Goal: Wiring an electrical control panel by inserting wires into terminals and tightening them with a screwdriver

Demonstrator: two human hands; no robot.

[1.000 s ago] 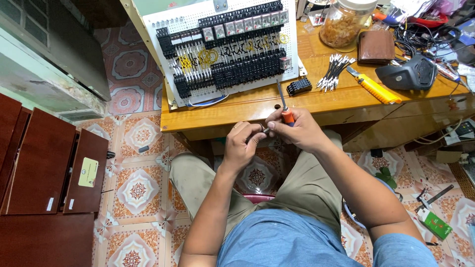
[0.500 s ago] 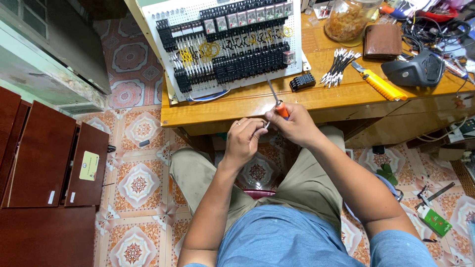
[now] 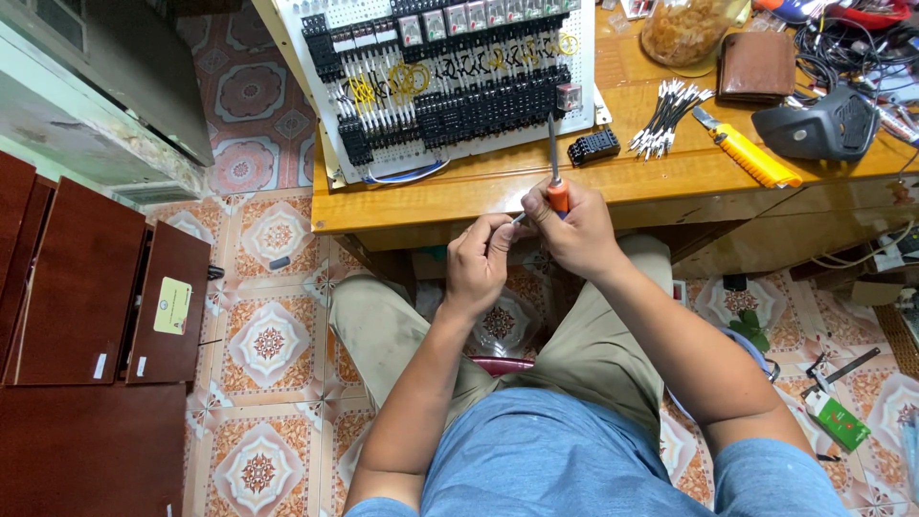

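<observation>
Now right hand (image 3: 574,230) gripping screwdriver (image 3: 554,163), left hand (image 3: 477,263) pinching wire (image 3: 518,218)

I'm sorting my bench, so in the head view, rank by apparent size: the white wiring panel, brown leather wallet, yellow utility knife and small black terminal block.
1. White wiring panel
2. Brown leather wallet
3. Yellow utility knife, longer but slimmer, so close to the wallet
4. Small black terminal block

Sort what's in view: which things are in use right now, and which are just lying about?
In use: left hand, right hand, screwdriver, small piece pinched between both hands; what it is, too small to tell.

Lying about: panel, wire bundle, knife, wallet, jar.
</observation>
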